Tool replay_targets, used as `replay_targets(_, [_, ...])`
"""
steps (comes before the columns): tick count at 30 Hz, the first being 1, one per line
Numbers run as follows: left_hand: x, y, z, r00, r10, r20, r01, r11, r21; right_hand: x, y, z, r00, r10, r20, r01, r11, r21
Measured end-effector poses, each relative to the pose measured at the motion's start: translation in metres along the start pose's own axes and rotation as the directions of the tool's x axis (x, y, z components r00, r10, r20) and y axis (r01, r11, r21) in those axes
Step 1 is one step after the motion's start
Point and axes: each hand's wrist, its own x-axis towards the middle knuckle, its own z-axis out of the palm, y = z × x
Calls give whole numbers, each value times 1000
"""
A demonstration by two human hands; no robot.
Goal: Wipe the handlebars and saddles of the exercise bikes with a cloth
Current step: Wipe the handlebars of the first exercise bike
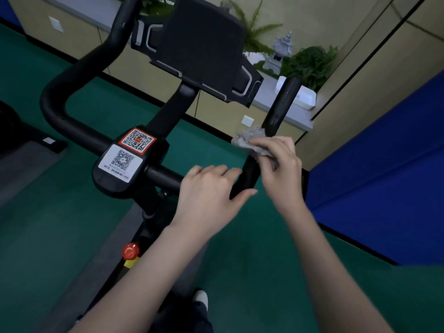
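Note:
A black exercise-bike handlebar spans the view, with a tablet holder above its stem and two QR stickers on the centre block. My right hand holds a crumpled grey cloth wrapped against the right upright grip. My left hand grips the bend of the bar just below, thumb around its lower side. The saddle is out of view.
A red knob sits on the frame below the bar. Blue padding lines the wall at right. A ledge behind carries a white dish, ferns and a stone lantern. Another machine's base lies at left on the green floor.

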Motion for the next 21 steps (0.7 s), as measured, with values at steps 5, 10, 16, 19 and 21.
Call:
replay_targets(5, [-2, 2, 2, 999, -16, -49, 17, 1000, 24, -20, -4, 21, 929, 272, -252, -184, 929, 322])
replay_targets(10, [-1, 4, 1, 998, -27, -53, 27, 1000, 10, -26, 6, 21, 920, 265, -288, -149, 918, 368])
replay_targets(16, [-2, 10, 0, 997, -36, -64, 39, 999, 37, -27, 5, 24, 917, 260, -301, -117, 899, 421])
replay_targets(19, [-4, 11, 3, 994, -33, -106, 39, 998, 58, -24, 15, 23, 897, 318, -307, -158, 879, 450])
replay_targets(21, [-5, 11, 7, 990, -24, -142, 33, 997, 66, -11, 17, 28, 819, 474, -324, -264, 812, 521])
